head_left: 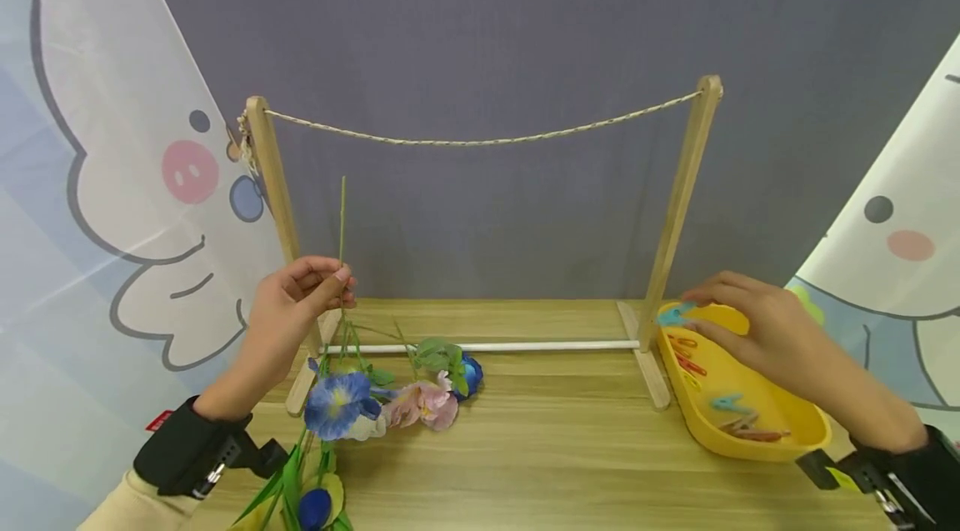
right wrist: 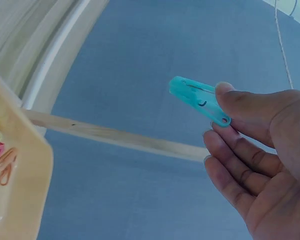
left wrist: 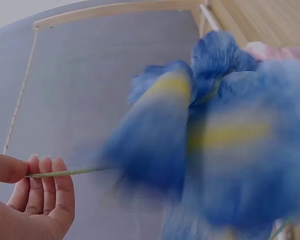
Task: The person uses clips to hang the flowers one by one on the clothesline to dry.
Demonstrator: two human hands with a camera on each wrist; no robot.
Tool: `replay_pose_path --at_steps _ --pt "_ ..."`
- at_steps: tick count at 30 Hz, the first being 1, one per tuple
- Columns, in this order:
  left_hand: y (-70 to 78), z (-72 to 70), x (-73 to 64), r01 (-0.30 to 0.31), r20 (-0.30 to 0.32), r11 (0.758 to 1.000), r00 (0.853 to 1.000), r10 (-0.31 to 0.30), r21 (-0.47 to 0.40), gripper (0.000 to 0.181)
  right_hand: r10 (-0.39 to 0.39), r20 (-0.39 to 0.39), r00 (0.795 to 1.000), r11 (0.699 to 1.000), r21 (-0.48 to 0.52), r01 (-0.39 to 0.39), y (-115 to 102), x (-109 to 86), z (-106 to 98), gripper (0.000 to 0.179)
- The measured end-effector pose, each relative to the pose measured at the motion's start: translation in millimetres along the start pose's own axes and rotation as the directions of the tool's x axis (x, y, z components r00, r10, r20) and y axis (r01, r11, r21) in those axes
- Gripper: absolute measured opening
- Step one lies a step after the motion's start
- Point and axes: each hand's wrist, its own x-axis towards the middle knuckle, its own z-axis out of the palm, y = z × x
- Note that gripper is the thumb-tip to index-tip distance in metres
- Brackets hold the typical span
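Note:
In the head view my left hand (head_left: pixel 303 298) pinches the thin green stem of a blue artificial flower (head_left: pixel 339 404), whose bloom hangs below the hand with the stem end pointing up. Blue petals with yellow streaks fill much of the left wrist view, blurred. Over the far end of a yellow basket (head_left: pixel 705 427), my right hand (head_left: pixel 765 331) pinches a turquoise clothespin (right wrist: pixel 200 100) between thumb and fingers. A cord (head_left: pixel 480 142) sags between two wooden posts, above and between both hands. Nothing hangs on it.
More clothespins (head_left: pixel 738 414) in several colours lie in the basket. A pink flower (head_left: pixel 423 404), a dark blue flower (head_left: pixel 471 375) and yellow-and-blue blooms (head_left: pixel 318 502) lie on the wooden table. A white rod (head_left: pixel 547 345) joins the bases of the wooden posts (head_left: pixel 678 210).

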Motion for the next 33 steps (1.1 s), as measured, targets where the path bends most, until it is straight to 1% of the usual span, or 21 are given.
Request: replay_pose_path --at_steps 4,9,12,16,17,18,19,20,21,23,24,27,28,31,33 --pt "9.8 -0.5 7.1 -0.033 -0.023 0.999 0.999 0.032 -0.013 0.023 -0.050 0.000 0.999 0.999 0.018 0.050 -1.2 12.8 -4.9 0.046" --pt "15.8 4.1 14.6 -0.069 -0.050 0.996 0.997 0.066 -0.055 0.023 -0.107 -0.008 0.994 0.993 0.043 0.107 -5.2 32.1 -10.4 0.045" --pt "16.5 8.2 18.9 -0.117 -0.053 0.989 0.992 0.112 -0.087 0.021 -0.131 -0.025 0.991 0.990 0.052 0.133 -9.5 44.2 -13.6 0.044" --pt "13.8 16.5 27.5 -0.192 -0.050 0.973 0.981 0.187 -0.132 0.017 -0.152 -0.049 0.987 0.985 0.071 0.155 -17.3 61.7 -18.0 0.044" --pt "13.0 18.9 29.9 -0.203 -0.053 0.969 0.979 0.197 -0.144 0.017 -0.159 -0.057 0.986 0.983 0.080 0.164 -19.2 66.4 -19.3 0.040" --pt "12.0 21.2 31.9 -0.211 -0.057 0.965 0.977 0.205 -0.155 0.017 -0.167 -0.063 0.984 0.981 0.089 0.173 -21.1 71.1 -20.5 0.032" --pt "10.9 23.5 33.6 -0.215 -0.064 0.963 0.976 0.207 -0.162 0.017 -0.175 -0.071 0.982 0.979 0.094 0.181 -22.9 75.9 -21.7 0.023" --pt "9.8 25.8 35.0 -0.215 -0.074 0.962 0.976 0.205 -0.168 0.017 -0.184 -0.079 0.980 0.977 0.095 0.192 -24.6 80.6 -23.0 0.018" --pt "8.7 28.2 36.1 -0.213 -0.082 0.961 0.976 0.201 -0.179 0.017 -0.194 -0.086 0.977 0.975 0.097 0.202 -26.3 85.0 -24.6 0.023" --pt "6.7 32.8 37.8 -0.200 -0.093 0.961 0.978 0.185 -0.190 0.018 -0.212 -0.101 0.972 0.970 0.102 0.222 -29.3 93.3 -27.7 0.041" --pt "5.9 35.1 38.3 -0.194 -0.095 0.962 0.979 0.179 -0.192 0.019 -0.219 -0.108 0.970 0.968 0.104 0.230 -30.8 97.2 -29.3 0.043" --pt "3.9 40.1 39.9 -0.191 -0.094 0.963 0.980 0.176 -0.189 0.020 -0.236 -0.128 0.963 0.962 0.112 0.250 -35.7 108.9 -33.2 0.020" --pt "3.4 41.2 40.3 -0.194 -0.093 0.964 0.979 0.180 -0.183 0.020 -0.239 -0.133 0.962 0.960 0.116 0.255 -37.2 113.2 -34.0 0.019" --pt "2.4 42.9 42.5 -0.215 -0.101 0.961 0.975 0.200 -0.176 0.019 -0.236 -0.152 0.960 0.958 0.131 0.257 -42.3 126.3 -35.7 0.039" --pt "1.7 43.5 44.4 -0.228 -0.108 0.956 0.972 0.211 -0.185 0.021 -0.231 -0.165 0.959 0.958 0.135 0.254 -45.4 135.4 -36.4 0.038"
